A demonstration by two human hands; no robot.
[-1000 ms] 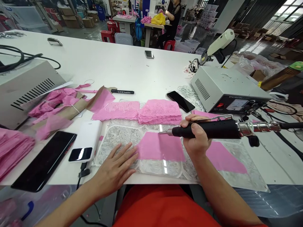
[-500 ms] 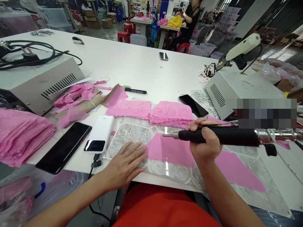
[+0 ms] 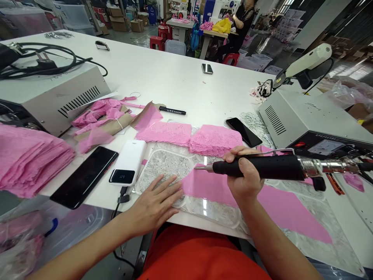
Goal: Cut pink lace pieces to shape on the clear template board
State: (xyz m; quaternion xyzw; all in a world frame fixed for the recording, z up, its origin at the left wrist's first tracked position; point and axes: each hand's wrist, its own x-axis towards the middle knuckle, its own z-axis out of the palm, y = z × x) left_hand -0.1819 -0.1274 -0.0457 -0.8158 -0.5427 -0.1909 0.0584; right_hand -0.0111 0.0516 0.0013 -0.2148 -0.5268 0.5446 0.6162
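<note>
My right hand (image 3: 244, 175) is wrapped round a handheld ultrasonic welding gun (image 3: 274, 167), black-bodied with a long metal lever along its top. Its metal tip points left, over the upper edge of a flat pink fabric piece (image 3: 206, 190); whether it touches is unclear. My left hand (image 3: 159, 202) lies flat with fingers spread, fingertips at that piece's left edge. Under the fabric is a clear sheet with a marbled pattern (image 3: 166, 165). A second pink piece (image 3: 294, 214) extends to the right, partly hidden by my right forearm. Two lace-edged pink stacks (image 3: 215, 140) (image 3: 163, 133) sit just beyond.
To the left are a white power bank (image 3: 128, 161), a black phone (image 3: 84, 177) and a pink fabric pile (image 3: 32, 159). Grey machine boxes (image 3: 317, 116) (image 3: 52, 93) flank the work. Another phone (image 3: 244, 132) and a marker (image 3: 172, 111) lie beyond. A person (image 3: 243, 27) sits in the background.
The camera view has shifted slightly, moving the table contents rightward in the picture. My right hand has brought the welding gun a little left over the fabric. My left hand stays nearly in place.
</note>
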